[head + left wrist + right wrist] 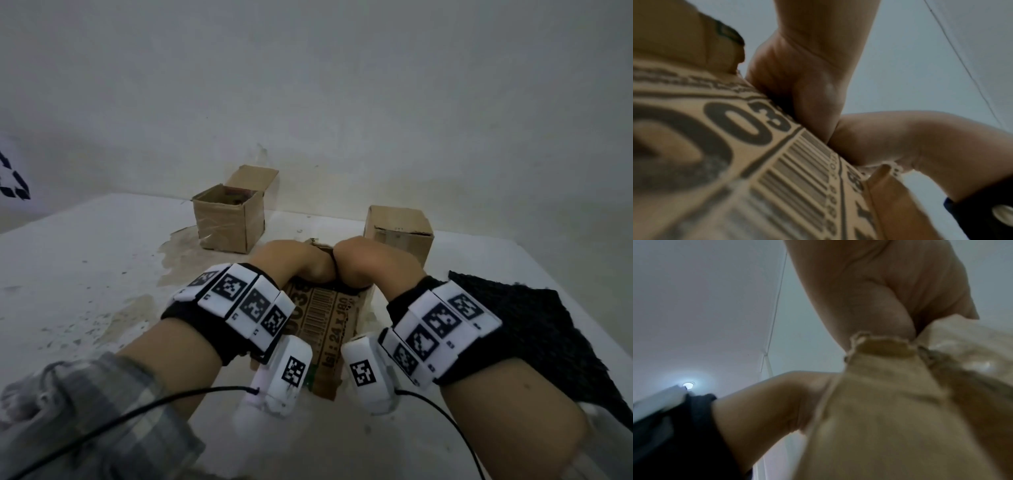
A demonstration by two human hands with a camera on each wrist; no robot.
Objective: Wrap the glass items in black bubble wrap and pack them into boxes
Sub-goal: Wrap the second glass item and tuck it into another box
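Observation:
A brown cardboard box [325, 315] printed with a barcode stands at the table's middle, right in front of me. Both wrists bend down over its top. My left hand [294, 260] and right hand [370, 263] reach into the box side by side, their fingers hidden inside. A strip of black wrap [334, 274] shows between the two hands at the box mouth. In the left wrist view the left hand [807, 73] lies over the printed box wall [735, 146]. The right wrist view has the right hand [879, 288] over the frayed box corner [890, 402].
A sheet of black bubble wrap [531, 325] lies flat on the white table [85, 274], right of the box. An open small carton [229, 219] stands at the back left and a closed carton [397, 233] at the back right, both near the wall.

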